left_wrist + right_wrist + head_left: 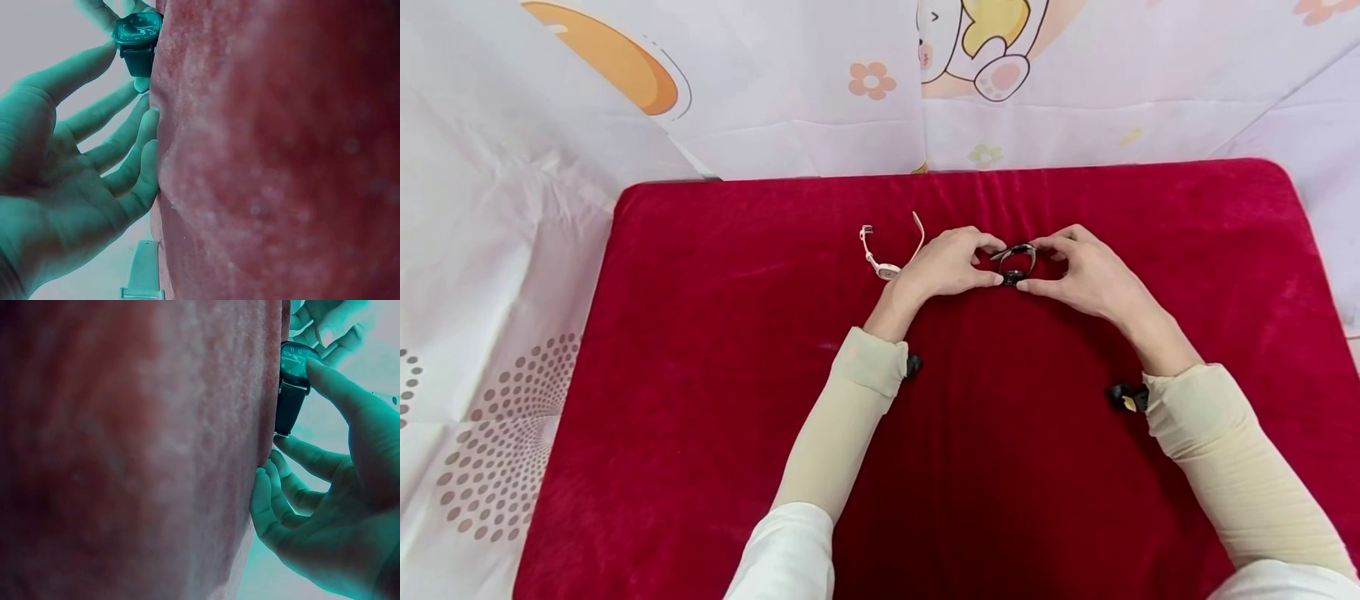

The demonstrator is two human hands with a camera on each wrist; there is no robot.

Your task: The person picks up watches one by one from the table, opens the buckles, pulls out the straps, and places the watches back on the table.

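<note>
Left hand: the person's left hand (951,262) sat on the red plush cloth-covered table (715,350), thumb and forefinger curled in and pinching the left side of a dark round-faced wristwatch with a black strap (1017,263). In the left wrist view, the other fingers (134,147) lay fairly straight, tips against the red plush.

Right hand: the right hand (1086,271) mirrored it, thumb and forefinger curled onto the right side of the same watch. The right wrist view showed the thumb (337,387) pressed at the edge of the watch face (295,362), the lower fingers bent with tips touching the cloth.

Dark watch: held between both hands near the middle of the table, toward its far half, low over the red plush or touching it; which, I could not tell. Its dial faced up and its strap curved away behind it.

Pink watch: a pale pink slim-strapped wristwatch (887,250) lay on the cloth, touching or just beside the left hand on its outer side, strap open with both ends pointing away from the person.

Sleeves: cream fabric sleeves (842,425) covered both forearms up to the wrists.

Surround: a white sheet printed with cartoon animals and flowers (820,92) hung behind the table and ran down its left side.
</note>
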